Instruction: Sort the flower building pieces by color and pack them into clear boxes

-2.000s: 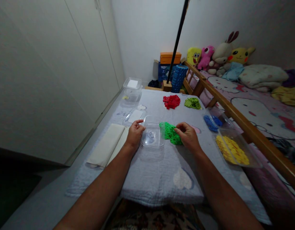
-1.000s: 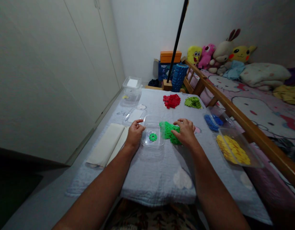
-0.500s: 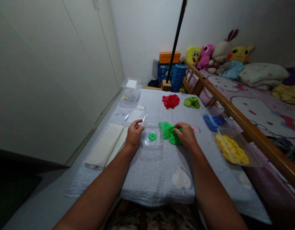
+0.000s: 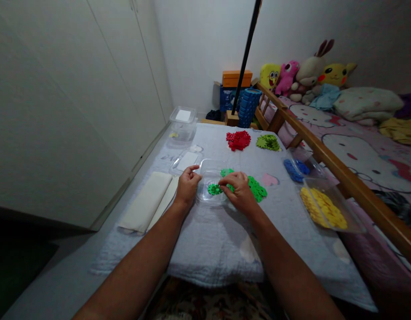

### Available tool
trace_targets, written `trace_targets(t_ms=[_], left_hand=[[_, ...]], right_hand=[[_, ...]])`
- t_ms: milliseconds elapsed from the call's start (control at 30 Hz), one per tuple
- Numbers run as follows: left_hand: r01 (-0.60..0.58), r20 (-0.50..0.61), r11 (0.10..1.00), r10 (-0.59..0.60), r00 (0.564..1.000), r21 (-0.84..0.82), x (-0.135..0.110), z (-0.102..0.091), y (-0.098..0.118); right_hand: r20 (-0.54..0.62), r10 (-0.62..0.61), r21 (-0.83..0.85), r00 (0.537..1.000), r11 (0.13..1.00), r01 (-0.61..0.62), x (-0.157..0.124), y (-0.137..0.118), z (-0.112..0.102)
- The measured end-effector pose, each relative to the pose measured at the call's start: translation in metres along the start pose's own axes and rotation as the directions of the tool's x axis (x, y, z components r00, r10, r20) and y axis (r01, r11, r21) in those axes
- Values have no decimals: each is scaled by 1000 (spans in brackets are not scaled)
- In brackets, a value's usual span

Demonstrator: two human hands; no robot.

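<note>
A clear plastic box stands in front of me on the cloth. My left hand grips its left rim between thumb and fingers. Over the box's right side is my right hand, its thumb and fingertips pinched on a green snowflake disc, which is partly hidden. Another green disc lies in the box, overlapped in view by the pinched one. To the right of the box, a pile of green discs spreads on the cloth, partly behind my right hand.
Red discs and olive-green discs lie in piles farther back. Boxes of blue discs and yellow discs stand at right. A folded cream cloth, a clear lid and a lidded box are at left.
My right hand has moved left from the green pile to over the box, carrying a green disc. The pile is spread more to the right. My left hand stays on the rim.
</note>
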State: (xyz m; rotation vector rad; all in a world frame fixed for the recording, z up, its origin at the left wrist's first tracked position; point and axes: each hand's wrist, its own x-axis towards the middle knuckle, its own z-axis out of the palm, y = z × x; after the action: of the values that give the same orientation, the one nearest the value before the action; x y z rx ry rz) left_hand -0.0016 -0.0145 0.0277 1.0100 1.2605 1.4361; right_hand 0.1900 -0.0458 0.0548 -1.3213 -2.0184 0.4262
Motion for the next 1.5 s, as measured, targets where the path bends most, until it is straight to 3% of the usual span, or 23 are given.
trace_targets(t_ms=[200, 333, 467, 533, 867, 1233, 1500], left_hand=[[-7, 19, 1000, 7, 1000, 4, 2, -1, -3], [-4, 9, 1000, 4, 1000, 10, 2, -1, -3], [5, 0, 1000, -5, 1000, 1, 1, -1, -1], [7, -6, 1000, -7, 1000, -2, 1, -2, 1], [39, -31, 999, -40, 999, -11, 5, -8, 5], [32, -28, 999, -31, 999, 13, 6, -10, 4], [35, -34, 999, -35, 999, -5, 5, -8, 5]], right_hand=[[119, -36, -81, 992, 996, 46, -3, -2, 2], [10, -21, -105, 1000, 994, 22, -1, 8, -4], [-165, 93, -171, 982, 978, -121, 1, 29, -10], [-191, 128, -222, 973, 960, -170, 0, 38, -11], [4, 79, -433, 997, 899, -69, -8, 41, 0], [-105, 161, -331, 981, 925, -187, -3, 49, -6], [-265, 295, -43, 918, 947, -317, 1, 47, -19]])
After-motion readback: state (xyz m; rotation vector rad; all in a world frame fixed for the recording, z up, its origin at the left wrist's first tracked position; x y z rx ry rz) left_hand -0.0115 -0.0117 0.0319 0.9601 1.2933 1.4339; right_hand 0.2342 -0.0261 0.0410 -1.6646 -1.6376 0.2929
